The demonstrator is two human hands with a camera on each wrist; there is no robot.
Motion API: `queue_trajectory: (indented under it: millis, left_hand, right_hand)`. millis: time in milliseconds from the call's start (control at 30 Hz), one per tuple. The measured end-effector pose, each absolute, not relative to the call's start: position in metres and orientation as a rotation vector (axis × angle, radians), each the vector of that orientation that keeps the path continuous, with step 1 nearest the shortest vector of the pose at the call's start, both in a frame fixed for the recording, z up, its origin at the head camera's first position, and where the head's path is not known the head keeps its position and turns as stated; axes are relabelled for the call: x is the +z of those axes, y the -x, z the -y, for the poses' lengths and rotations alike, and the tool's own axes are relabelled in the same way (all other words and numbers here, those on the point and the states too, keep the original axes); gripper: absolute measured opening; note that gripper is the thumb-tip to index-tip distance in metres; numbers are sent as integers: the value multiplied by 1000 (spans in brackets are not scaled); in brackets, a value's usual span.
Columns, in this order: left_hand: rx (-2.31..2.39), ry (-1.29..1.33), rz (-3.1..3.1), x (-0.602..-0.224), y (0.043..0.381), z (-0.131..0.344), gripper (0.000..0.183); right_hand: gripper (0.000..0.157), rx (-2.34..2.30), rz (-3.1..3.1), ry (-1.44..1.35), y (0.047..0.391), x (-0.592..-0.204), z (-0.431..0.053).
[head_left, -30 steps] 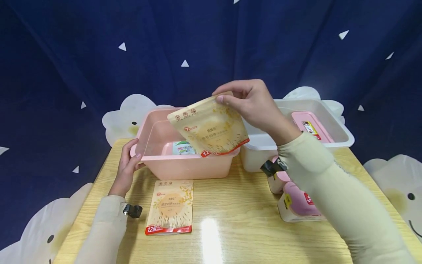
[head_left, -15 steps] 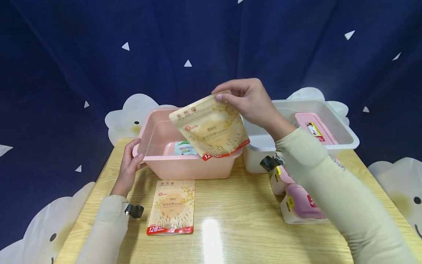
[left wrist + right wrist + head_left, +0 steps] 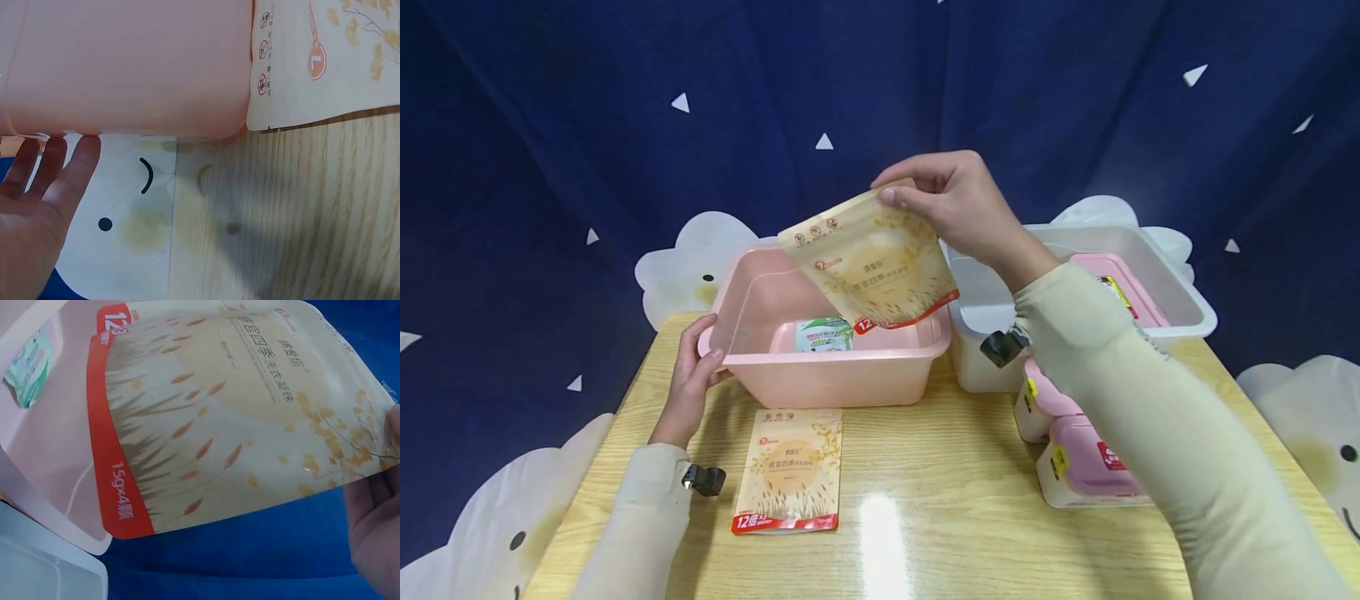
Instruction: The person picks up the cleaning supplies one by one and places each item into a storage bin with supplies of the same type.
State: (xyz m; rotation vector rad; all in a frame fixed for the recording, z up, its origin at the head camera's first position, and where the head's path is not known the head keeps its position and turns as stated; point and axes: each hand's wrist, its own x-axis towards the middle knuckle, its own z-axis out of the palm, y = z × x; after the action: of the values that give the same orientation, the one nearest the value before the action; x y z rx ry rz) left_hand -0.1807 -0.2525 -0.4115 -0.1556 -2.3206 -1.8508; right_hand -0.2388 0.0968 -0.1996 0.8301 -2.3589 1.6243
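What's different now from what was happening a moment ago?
The right hand has lifted the pouch it pinches higher, so in the head view its lower edge no longer overlaps the front rim of the pink bin. Nothing was newly grasped or let go. The left hand stays at the bin's left end; the other pouch still lies on the table.

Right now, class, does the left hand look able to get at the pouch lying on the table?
Probably yes: the left hand holds the pink bin and would likely have to let go, but the flat-lying pouch is close by, with nothing visible on top of it.
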Motion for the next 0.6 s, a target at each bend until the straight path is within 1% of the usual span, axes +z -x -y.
queue_trajectory:
  millis: [300, 600]
  left_hand:
    - [-1884, 176, 2295, -411, 180, 251, 51]
    - [-1920, 177, 2277, -411, 181, 249, 51]
  right_hand:
    - [19, 1616, 2511, -791, 250, -208, -96]
    - [23, 1748, 2665, -739, 269, -223, -97]
